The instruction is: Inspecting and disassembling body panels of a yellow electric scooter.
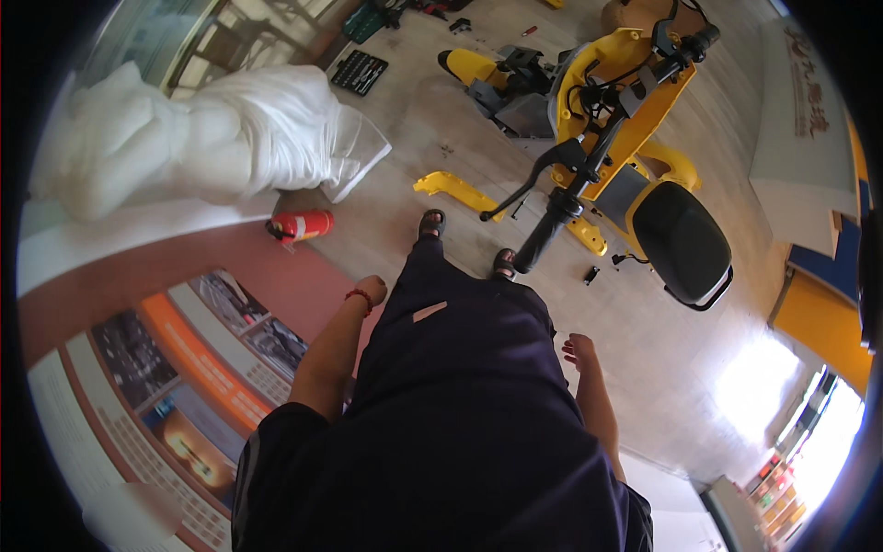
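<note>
The person's left hand (372,290) hangs at the left side, with a red bracelet (358,296) on the wrist. I cannot tell if its fingers are open or closed. The right hand (580,350) hangs on the right, fingers open and a bit bent. The yellow scooter (647,129) is on the floor (644,368), far and to the right. A long yellow piece (460,191) lies left of it.
</note>
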{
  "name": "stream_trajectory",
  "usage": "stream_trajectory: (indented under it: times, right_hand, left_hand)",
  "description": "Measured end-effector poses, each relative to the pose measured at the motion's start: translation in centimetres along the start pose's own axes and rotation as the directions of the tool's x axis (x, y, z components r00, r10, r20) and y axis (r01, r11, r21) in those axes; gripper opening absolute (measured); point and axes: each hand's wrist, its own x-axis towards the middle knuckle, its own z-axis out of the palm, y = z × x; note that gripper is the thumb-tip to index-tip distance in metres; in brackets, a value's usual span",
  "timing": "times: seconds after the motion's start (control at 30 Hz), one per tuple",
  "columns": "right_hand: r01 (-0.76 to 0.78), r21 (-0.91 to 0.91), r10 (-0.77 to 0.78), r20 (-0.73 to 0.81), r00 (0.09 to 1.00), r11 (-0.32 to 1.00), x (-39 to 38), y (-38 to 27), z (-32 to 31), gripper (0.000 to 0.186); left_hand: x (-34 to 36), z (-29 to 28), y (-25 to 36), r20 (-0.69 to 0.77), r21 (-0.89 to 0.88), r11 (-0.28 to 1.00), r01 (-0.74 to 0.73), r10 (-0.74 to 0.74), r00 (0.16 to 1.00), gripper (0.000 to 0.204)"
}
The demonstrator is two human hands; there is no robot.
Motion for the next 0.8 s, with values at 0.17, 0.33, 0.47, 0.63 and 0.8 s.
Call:
stream_trajectory:
  times: [0.17, 0.33, 0.47, 0.63, 0.8]
  right_hand:
    - [0.006, -0.051, -0.006, -0.013, 1.000, 0.999, -0.4, 1.5, 8.0, 0.030]
    - [0.208, -0.362, -0.214, 0.022, 0.977, 0.909, -1.5, 0.5, 14.7, 0.032]
    - [0.300, -0.532, -0.367, -0.021, 0.930, 0.791, -5.9, -1.3, 17.9, 0.036]
    - [0.411, -0.543, -0.476, 0.023, 0.879, 0.733, -16.7, -5.6, 19.9, 0.034]
    - [0.696, 0.457, -0.717, -0.164, 0.678, 0.554, -20.4, -7.9, 25.5, 0.029]
  left_hand:
    - [4.7, -7.5, -0.9, -0.154, -0.050, 0.983, -0.179, 0.169, 0.973, 0.030]
    - [12.4, -11.8, -5.2, -0.104, -0.092, 0.986, -0.137, 0.127, 0.986, 0.033]
    - [18.6, -12.4, -9.6, 0.087, 0.488, 0.777, -0.398, 0.410, 0.908, 0.025]
    - [20.2, -11.8, -9.4, 0.169, 0.341, 0.867, -0.364, 0.324, 0.931, 0.024]
    - [17.4, -12.5, -5.4, 0.158, 0.129, 0.945, -0.301, 0.280, 0.947, 0.026]
